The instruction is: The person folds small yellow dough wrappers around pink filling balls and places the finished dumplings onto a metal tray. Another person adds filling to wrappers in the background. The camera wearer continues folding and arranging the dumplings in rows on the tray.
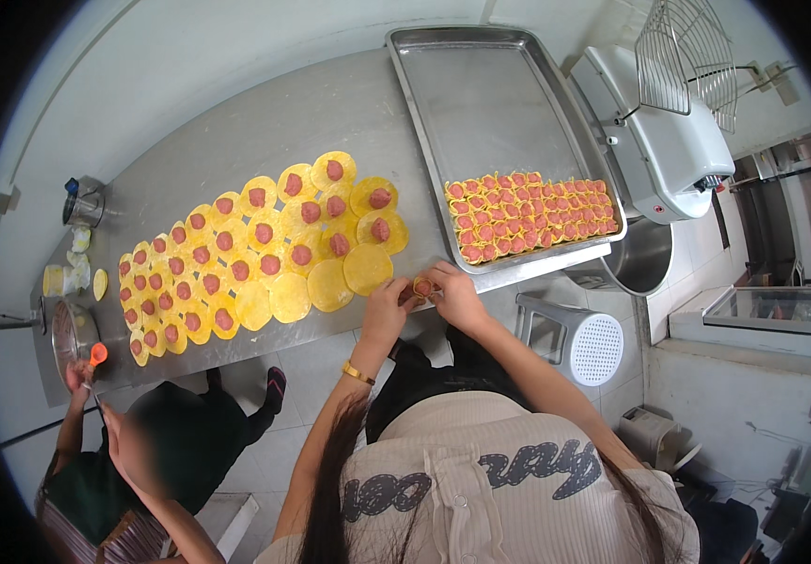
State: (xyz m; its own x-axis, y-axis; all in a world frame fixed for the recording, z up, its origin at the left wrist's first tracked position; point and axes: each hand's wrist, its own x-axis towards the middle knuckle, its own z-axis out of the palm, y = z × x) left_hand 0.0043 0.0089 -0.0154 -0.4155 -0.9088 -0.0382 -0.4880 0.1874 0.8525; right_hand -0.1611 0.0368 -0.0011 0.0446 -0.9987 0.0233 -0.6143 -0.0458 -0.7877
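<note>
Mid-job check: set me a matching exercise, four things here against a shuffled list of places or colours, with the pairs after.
Things
1. single dumpling
2. packed rows of dumplings
3. round wrappers
4. stool

Places or colours
A. grey and white
B. near end of the metal tray
C. between the left hand and right hand
D. laid flat on the steel table

Pairs: 1-C, 2-B, 3-D, 4-A

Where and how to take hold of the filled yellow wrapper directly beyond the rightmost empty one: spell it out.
Pinch the filled wrapper by its right rim, coming in low from the right. It lies flat with pink filling mounded mid-disc, so a rim grip should avoid squashing that; the empty wrapper borders its near edge, while the metal table shows along its right.
</note>
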